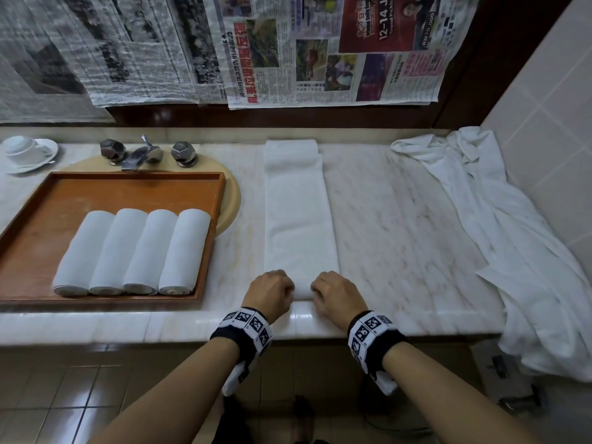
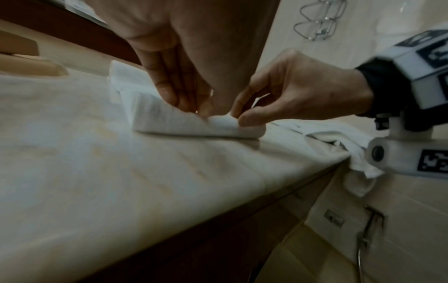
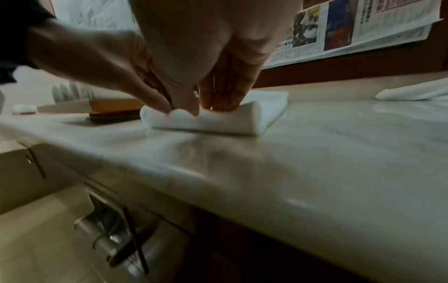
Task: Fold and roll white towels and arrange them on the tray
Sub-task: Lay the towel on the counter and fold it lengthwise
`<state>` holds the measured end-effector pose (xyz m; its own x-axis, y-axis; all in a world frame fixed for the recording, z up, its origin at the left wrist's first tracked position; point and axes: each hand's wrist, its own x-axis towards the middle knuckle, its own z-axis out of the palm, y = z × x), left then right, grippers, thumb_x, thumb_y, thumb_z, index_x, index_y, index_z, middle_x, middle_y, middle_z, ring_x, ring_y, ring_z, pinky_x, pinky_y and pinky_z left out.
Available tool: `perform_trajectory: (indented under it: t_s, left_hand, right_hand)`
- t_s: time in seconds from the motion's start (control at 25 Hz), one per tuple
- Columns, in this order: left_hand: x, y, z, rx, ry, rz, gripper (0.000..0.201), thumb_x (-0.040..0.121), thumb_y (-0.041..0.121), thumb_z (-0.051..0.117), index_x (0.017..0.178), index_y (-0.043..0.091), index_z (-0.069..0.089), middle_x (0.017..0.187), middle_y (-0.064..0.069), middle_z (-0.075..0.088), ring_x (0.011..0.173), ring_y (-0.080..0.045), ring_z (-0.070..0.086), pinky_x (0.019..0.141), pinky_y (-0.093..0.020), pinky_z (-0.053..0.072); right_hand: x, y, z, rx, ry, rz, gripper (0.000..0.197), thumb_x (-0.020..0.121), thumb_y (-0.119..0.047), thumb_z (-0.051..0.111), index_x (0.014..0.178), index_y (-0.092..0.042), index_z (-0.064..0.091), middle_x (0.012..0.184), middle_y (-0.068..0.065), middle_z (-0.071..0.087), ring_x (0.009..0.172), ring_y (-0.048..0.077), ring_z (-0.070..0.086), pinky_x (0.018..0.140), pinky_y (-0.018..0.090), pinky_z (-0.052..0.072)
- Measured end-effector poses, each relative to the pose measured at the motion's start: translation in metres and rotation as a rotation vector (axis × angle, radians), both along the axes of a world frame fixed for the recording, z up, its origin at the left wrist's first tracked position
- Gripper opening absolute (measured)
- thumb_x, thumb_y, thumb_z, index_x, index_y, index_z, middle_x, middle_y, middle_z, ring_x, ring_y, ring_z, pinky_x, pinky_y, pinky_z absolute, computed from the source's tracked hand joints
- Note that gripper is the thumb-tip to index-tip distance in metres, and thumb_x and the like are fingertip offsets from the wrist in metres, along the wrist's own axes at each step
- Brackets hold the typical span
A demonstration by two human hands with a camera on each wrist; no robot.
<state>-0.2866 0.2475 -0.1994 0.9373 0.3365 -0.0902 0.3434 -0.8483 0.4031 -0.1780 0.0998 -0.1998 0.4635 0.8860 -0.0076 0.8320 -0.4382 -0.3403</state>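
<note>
Now both the left hand (image 1: 271, 291) and right hand (image 1: 333, 293) pinch the near end of the soft, floppy towel (image 1: 298, 219), so rolling it probably needs a tight, even hold.

head: high above the counter's (image 1: 400, 219) front edge, facing down and forward to the newspapered wall | left wrist: low, close at counter (image 2: 121, 181) level, facing rightward along its front edge | right wrist: low, close, facing leftward along it | shared: folded towel (image 1: 298, 219) at the counter's near edge, seen in all three
</note>
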Motion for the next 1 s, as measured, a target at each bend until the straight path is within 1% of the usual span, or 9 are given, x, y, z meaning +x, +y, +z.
perform_trajectory:
  t_s: [0.08,0.16,0.28,0.4,0.52,0.68,0.76,0.88,1.0]
  left_hand:
    - [-0.003,-0.002,-0.002,0.010,0.001,-0.022,0.028,0.084,0.027,0.065,0.108,0.013,0.070,0.110,0.000,0.064,0.104,-0.020,0.057,0.082,-0.031,0.049]
    - [-0.002,-0.002,-0.003,0.043,0.031,-0.056,0.033,0.084,0.028,0.069,0.113,0.012,0.067,0.114,-0.001,0.061,0.108,-0.020,0.053,0.083,-0.030,0.046]
    - [0.004,0.001,-0.001,0.105,0.030,-0.094,0.023,0.088,0.017,0.063,0.108,0.008,0.066,0.111,-0.006,0.061,0.106,-0.024,0.053,0.081,-0.032,0.047]
    - [0.004,0.005,-0.003,0.133,0.068,-0.165,0.023,0.091,0.017,0.054,0.110,0.007,0.063,0.110,-0.008,0.060,0.104,-0.026,0.052,0.085,-0.032,0.045]
    - [-0.002,0.011,-0.001,0.107,0.124,-0.262,0.027,0.096,0.020,0.050,0.119,0.009,0.060,0.110,-0.010,0.062,0.100,-0.028,0.055,0.089,-0.035,0.043]
    - [-0.002,0.015,0.002,-0.007,0.102,-0.195,0.026,0.098,0.023,0.052,0.122,0.016,0.058,0.111,-0.006,0.066,0.099,-0.025,0.059,0.087,-0.030,0.042]
    - [0.003,0.014,0.003,-0.005,0.109,-0.149,0.024,0.097,0.023,0.053,0.118,0.016,0.064,0.111,-0.005,0.066,0.100,-0.024,0.059,0.089,-0.031,0.044]
    - [0.006,0.010,0.002,0.030,0.026,-0.059,0.019,0.095,0.020,0.058,0.106,0.012,0.071,0.105,-0.006,0.064,0.098,-0.025,0.057,0.083,-0.035,0.047]
    - [0.004,0.003,0.000,0.042,-0.039,-0.034,0.013,0.092,0.013,0.058,0.093,0.007,0.069,0.091,-0.008,0.062,0.086,-0.028,0.059,0.073,-0.040,0.050]
  right_hand:
    - [-0.001,-0.006,-0.007,0.038,0.013,0.009,0.030,0.061,-0.015,0.082,0.085,-0.012,0.066,0.085,0.001,0.063,0.080,0.021,0.061,0.060,0.027,0.053]
    - [0.001,-0.004,-0.008,0.028,0.018,0.017,0.036,0.056,-0.008,0.085,0.086,-0.013,0.065,0.085,0.000,0.063,0.080,0.021,0.061,0.059,0.027,0.054]
    - [0.008,0.002,-0.007,0.016,0.030,0.025,0.029,0.067,0.003,0.076,0.090,-0.011,0.066,0.089,0.003,0.064,0.085,0.024,0.060,0.064,0.030,0.054]
    - [0.015,0.002,0.000,-0.089,0.019,0.087,0.032,0.081,0.003,0.060,0.111,-0.008,0.064,0.106,0.007,0.063,0.102,0.027,0.055,0.084,0.039,0.050]
    - [0.021,-0.001,0.008,-0.202,0.117,0.104,0.035,0.091,-0.004,0.053,0.123,-0.013,0.061,0.115,0.006,0.063,0.108,0.024,0.055,0.093,0.032,0.043]
    - [0.026,-0.004,0.013,-0.105,0.298,-0.036,0.022,0.089,-0.014,0.065,0.110,-0.017,0.069,0.105,0.004,0.068,0.098,0.020,0.062,0.088,0.031,0.050]
    - [0.024,-0.001,0.007,-0.060,0.184,-0.042,0.017,0.088,-0.016,0.067,0.103,-0.014,0.074,0.102,0.002,0.067,0.099,0.019,0.059,0.084,0.030,0.048]
    - [0.011,0.004,0.001,0.009,0.051,-0.053,0.012,0.086,-0.006,0.066,0.095,-0.011,0.072,0.093,0.004,0.060,0.087,0.021,0.058,0.067,0.026,0.042]
    - [-0.004,0.001,-0.003,0.048,-0.069,0.027,0.018,0.066,-0.001,0.077,0.072,-0.013,0.065,0.073,0.001,0.058,0.066,0.020,0.059,0.049,0.025,0.041]
